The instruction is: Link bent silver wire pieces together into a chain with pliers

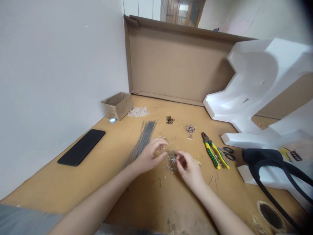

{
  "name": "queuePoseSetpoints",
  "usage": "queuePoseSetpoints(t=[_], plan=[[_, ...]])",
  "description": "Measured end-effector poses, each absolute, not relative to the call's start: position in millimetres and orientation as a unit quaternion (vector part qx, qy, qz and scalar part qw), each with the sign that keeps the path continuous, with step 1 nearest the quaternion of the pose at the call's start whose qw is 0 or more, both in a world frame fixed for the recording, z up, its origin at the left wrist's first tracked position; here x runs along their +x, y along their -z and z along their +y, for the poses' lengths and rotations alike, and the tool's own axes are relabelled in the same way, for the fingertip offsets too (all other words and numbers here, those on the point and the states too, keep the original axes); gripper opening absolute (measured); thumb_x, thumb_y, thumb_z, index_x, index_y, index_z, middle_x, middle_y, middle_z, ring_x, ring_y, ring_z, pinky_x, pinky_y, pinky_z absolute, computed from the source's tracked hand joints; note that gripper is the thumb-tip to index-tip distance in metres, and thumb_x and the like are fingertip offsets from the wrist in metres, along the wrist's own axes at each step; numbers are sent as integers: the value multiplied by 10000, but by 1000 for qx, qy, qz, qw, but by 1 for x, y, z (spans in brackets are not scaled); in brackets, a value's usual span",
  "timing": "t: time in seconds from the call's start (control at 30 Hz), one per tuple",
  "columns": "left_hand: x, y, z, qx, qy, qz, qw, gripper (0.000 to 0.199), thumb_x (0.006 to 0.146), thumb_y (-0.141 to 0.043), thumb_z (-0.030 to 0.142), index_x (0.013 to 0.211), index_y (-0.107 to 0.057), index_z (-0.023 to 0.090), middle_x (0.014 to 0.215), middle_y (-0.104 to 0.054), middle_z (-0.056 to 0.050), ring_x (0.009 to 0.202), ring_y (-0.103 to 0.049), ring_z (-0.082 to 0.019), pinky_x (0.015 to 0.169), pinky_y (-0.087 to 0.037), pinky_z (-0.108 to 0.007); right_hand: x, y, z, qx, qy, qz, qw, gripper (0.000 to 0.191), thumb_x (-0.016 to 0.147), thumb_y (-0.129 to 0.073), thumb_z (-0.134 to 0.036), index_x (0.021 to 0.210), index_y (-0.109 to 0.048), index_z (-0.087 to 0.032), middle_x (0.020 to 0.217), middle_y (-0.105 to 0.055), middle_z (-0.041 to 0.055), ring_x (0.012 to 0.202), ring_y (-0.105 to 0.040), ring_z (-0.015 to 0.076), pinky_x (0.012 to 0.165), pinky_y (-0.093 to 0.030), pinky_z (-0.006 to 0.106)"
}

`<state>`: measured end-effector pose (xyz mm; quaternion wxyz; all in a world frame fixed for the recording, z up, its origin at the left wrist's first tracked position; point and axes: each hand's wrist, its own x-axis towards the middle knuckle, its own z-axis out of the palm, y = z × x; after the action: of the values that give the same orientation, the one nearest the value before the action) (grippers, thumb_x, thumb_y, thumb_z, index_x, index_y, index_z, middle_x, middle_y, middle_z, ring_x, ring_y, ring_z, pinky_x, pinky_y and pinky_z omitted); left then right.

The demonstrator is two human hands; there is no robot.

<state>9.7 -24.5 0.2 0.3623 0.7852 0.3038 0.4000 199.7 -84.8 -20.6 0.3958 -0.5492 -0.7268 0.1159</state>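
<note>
My right hand point(190, 169) is closed, thumb and fingers pinched at the right edge of a loose tangle of thin, shiny bent wire point(170, 160). My left hand point(152, 155) hovers at the left of that tangle, its thumb and fingers apart and nothing visible between them. Under and beyond the left hand lies a bundle of straight grey wires point(144, 137). Something with a yellow tip point(198, 162) shows beside the right hand, mostly hidden by it. Green-and-yellow pliers point(212, 151) lie to the right, handles spread, next to black-handled scissors point(228, 152).
Farther back are a pile of small clear pieces point(139, 112), black rings point(170, 120) and a small wire heap point(190, 128). A cardboard box point(117, 106) and black phone point(81, 147) stand left. White foam point(254, 71) and a black strap point(255, 173) bound the right side.
</note>
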Motion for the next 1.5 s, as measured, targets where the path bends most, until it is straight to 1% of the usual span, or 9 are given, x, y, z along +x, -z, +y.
queuePoseSetpoints(t=[0.1, 0.2, 0.3, 0.47, 0.67, 0.97, 1.27, 1.4, 1.5], plan=[[14, -7, -33, 876, -303, 261, 270, 325, 771, -488, 143, 1089, -519, 205, 1062, -564, -68, 1011, -462, -211, 908, -356, -373, 199, 22, -84, -542, -118, -739, 382, 282, 789, -458, -148, 1053, -524, -225, 810, -603, 23, 601, -555, 137, 587, -464, 267], [19, -5, -37, 889, -270, 280, 242, 334, 755, -493, 144, 1083, -514, 204, 1008, -571, -62, 955, -471, -218, 855, -380, -367, 198, 21, -85, -539, -116, -741, 383, 279, 795, -449, -151, 1055, -523, -223, 814, -587, 32, 628, -558, 145, 596, -462, 270], [22, 1, -37, 885, -267, 295, 241, 333, 749, -520, 174, 1080, -503, 204, 997, -551, -60, 947, -473, -219, 843, -391, -364, 196, 20, -86, -538, -111, -738, 392, 280, 785, -454, -139, 1047, -515, -213, 818, -561, 36, 641, -545, 145, 595, -455, 265], [22, 6, -38, 875, -289, 296, 250, 422, 735, -481, 112, 1147, -454, 199, 1129, -474, -82, 1019, -465, -209, 900, -386, -353, 195, 22, -85, -543, -118, -728, 400, 291, 766, -462, -113, 1037, -504, -211, 812, -538, 25, 629, -527, 137, 590, -447, 256], [20, 5, -37, 875, -296, 277, 264, 474, 679, -391, 12, 1112, -459, 192, 1047, -521, -71, 980, -477, -202, 876, -401, -355, 195, 23, -84, -549, -119, -722, 403, 305, 746, -461, -102, 1028, -507, -210, 782, -546, 17, 637, -536, 145, 612, -454, 267], [17, -1, -37, 884, -279, 230, 295, 548, 615, -420, 28, 1135, -448, 197, 1083, -510, -73, 1023, -450, -218, 923, -369, -376, 200, 23, -82, -539, -77, -738, 398, 361, 753, -458, -94, 1077, -548, -225, 825, -551, 34, 672, -550, 152, 605, -459, 265], [10, -9, -36, 891, -260, 180, 325, 411, 705, -476, 110, 1108, -495, 190, 1054, -529, -72, 1001, -456, -213, 905, -360, -344, 203, 23, -80, -541, -44, -745, 389, 308, 819, -426, -127, 1078, -559, -226, 873, -550, 51, 694, -564, 147, 608, -464, 261], [10, -10, -35, 879, -272, 205, 334, 203, 786, -427, 135, 947, -543, 174, 925, -549, -58, 911, -485, -182, 837, -386, -310, 204, 24, -80, -540, -30, -753, 374, 308, 823, -420, -123, 1068, -574, -230, 874, -531, 52, 696, -554, 142, 599, -454, 252], [11, -8, -35, 876, -272, 215, 334, 158, 764, -419, 92, 846, -529, 170, 842, -549, -40, 833, -492, -161, 787, -395, -289, 204, 25, -81, -533, -27, -761, 369, 269, 822, -420, -126, 989, -607, -225, 868, -518, 50, 708, -549, 140, 598, -446, 243]])
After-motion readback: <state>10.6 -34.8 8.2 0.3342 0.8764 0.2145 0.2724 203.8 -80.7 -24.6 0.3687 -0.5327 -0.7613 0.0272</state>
